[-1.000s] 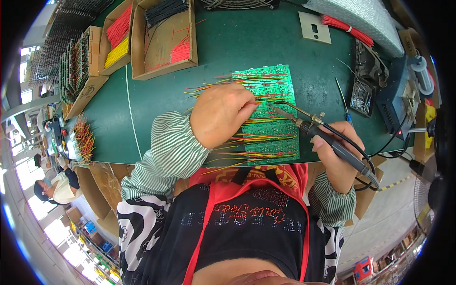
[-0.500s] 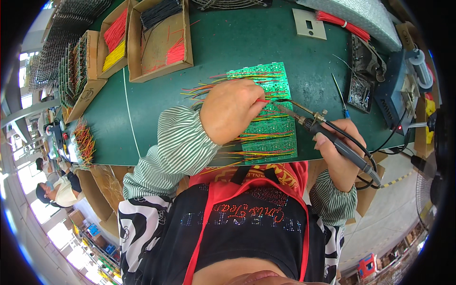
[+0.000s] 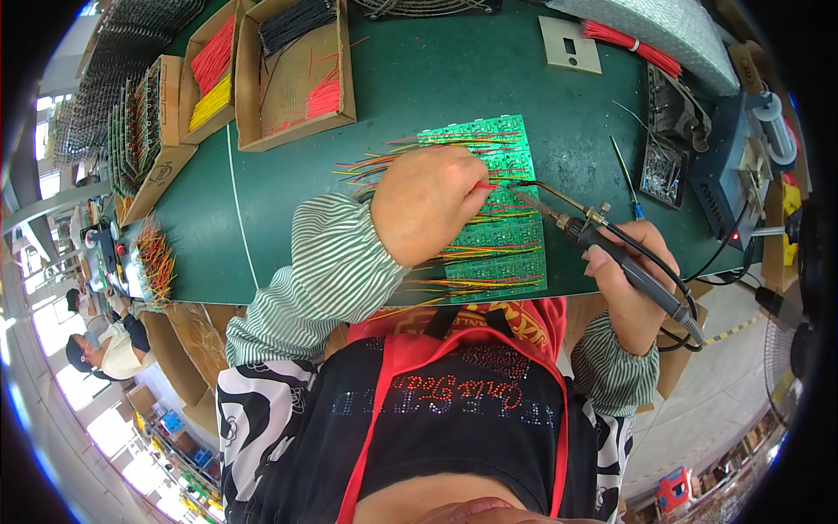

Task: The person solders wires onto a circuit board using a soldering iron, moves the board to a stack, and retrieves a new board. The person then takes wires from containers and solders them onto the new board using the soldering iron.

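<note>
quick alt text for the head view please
A person's right hand holds a soldering iron over a green circuit board panel while the left hand pinches a red wire there. Red and yellow wires trail across the panel; cardboard boxes of loose wires sit at the upper left.

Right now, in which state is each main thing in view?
Left hand: closed on red wire
Right hand: closed around soldering iron
Soldering iron: held, tip over circuit boards
Circuit boards: flat, wires across them
Red wire bundle: tied
Larger cardboard box: open, partly filled
Indicator light: lit red
</note>
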Demonstrator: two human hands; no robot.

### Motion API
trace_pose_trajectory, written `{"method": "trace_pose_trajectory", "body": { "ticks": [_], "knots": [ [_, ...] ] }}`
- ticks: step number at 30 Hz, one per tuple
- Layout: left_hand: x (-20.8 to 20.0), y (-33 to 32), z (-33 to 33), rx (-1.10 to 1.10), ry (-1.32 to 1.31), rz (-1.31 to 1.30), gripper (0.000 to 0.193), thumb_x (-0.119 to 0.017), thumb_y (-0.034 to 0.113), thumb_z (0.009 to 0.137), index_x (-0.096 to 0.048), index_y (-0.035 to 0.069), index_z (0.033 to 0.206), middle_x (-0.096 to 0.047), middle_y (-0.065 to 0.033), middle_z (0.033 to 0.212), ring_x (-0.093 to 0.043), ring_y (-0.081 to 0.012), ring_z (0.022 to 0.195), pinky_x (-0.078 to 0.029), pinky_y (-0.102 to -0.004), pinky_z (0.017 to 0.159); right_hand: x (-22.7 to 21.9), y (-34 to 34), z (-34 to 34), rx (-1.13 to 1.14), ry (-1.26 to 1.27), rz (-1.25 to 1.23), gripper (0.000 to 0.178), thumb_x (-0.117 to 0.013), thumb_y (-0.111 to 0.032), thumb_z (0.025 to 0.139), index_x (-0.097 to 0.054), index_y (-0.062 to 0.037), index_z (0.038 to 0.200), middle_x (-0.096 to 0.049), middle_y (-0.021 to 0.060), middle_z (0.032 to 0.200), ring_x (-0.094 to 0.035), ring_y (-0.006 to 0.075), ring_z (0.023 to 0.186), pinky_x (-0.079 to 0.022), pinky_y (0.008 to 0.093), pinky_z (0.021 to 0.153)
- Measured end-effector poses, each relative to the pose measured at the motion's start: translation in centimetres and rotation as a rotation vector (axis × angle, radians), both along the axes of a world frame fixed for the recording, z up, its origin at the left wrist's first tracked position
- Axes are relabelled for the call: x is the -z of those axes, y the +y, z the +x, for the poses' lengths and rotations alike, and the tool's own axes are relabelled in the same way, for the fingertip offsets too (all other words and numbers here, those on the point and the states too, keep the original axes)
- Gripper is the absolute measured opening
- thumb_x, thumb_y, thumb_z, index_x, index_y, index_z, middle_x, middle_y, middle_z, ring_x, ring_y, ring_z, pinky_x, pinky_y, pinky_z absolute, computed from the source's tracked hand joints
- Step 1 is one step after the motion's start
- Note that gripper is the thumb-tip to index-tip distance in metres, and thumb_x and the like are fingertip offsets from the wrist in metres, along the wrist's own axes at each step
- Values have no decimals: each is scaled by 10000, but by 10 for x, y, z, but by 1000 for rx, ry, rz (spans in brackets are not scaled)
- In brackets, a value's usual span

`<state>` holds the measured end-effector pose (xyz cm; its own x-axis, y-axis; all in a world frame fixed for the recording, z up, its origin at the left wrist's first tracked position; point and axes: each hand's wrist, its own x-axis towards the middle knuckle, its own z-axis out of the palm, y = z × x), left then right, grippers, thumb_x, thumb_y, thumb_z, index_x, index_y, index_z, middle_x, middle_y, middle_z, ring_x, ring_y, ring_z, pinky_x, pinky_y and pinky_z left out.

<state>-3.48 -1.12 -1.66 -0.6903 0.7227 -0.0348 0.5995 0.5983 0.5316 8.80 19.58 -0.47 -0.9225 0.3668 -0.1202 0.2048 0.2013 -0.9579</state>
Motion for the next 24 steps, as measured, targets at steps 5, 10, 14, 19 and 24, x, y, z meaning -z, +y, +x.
{"method": "trace_pose_trajectory", "body": {
  "ticks": [5, 10, 14, 19, 24],
  "knots": [
    [-19, -6, -3, -50, 138, 71, 110, -591, 137, 789, -626, 32, 787, -585, -102, 754, -573, -291, 693, -451, -383, 608, -4, 2, 4, 19, 1, 8, 182, -688, -53, 673, -598, 13, 817, -601, 40, 692, -528, 69, 616, -427, 196, 573],
    [-8, 11, 3, 34, 60, 79, 117, -594, 152, 790, -611, 37, 787, -584, -105, 751, -575, -294, 711, -453, -383, 624, -3, 9, 7, 48, -5, -20, 176, -671, -45, 682, -593, 17, 829, -601, 37, 704, -530, 64, 624, -426, 192, 566],
    [0, 17, 0, 33, 48, 49, 137, -594, 170, 788, -613, 34, 781, -587, -109, 743, -575, -295, 709, -454, -384, 621, -10, 9, 6, 53, -33, -56, 167, -665, -42, 686, -592, 15, 825, -602, 33, 701, -529, 60, 618, -422, 191, 559],
    [5, 20, -2, 29, 19, 59, 142, -595, 167, 781, -623, 29, 765, -598, -113, 750, -579, -295, 700, -460, -380, 619, -4, 8, 4, 65, -15, -45, 167, -667, -47, 687, -591, 13, 822, -598, 25, 682, -518, 54, 598, -413, 188, 550],
    [4, 21, -1, 22, 31, 52, 141, -599, 171, 774, -625, 33, 762, -598, -112, 742, -581, -293, 697, -461, -378, 616, -1, 11, 3, 17, -28, -17, 173, -673, -57, 689, -590, 12, 823, -598, 24, 689, -514, 53, 601, -407, 186, 550]
  ]
}}
